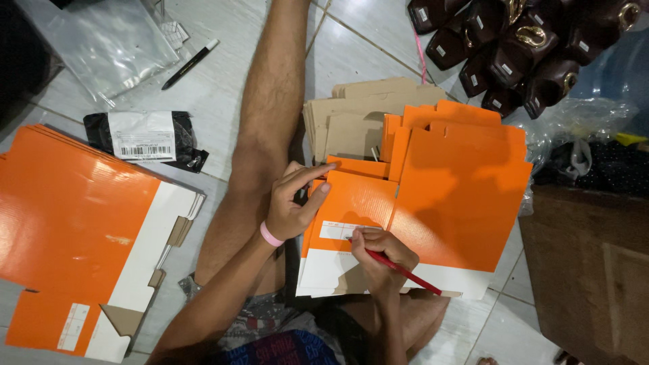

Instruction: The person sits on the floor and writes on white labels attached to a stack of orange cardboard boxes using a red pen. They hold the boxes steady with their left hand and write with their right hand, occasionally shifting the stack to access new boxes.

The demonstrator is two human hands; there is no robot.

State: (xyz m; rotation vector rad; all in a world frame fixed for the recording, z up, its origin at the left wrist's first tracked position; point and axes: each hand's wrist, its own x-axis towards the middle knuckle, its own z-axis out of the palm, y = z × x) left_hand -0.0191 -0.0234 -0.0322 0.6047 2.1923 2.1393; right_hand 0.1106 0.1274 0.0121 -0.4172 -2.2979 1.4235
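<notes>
I am seeing, far left on the floor (223, 88), a stack of flat orange boxes (74, 216), with a black packet (145, 138) and a marker (190, 63) lying above it. My bare leg (267, 122) is stretching across the tiles. My left hand (292, 203), wearing a pink wristband (270, 235), is pressing its spread fingers on the orange box (351, 209) on my lap. My right hand (382, 253) is pinching a red pen (402, 269), its tip touching the box's white label (338, 230). More orange and brown flats (460, 182) are lying beyond. Dark bags (527, 47) are sitting upper right, well apart, with nothing blocking the pen.
</notes>
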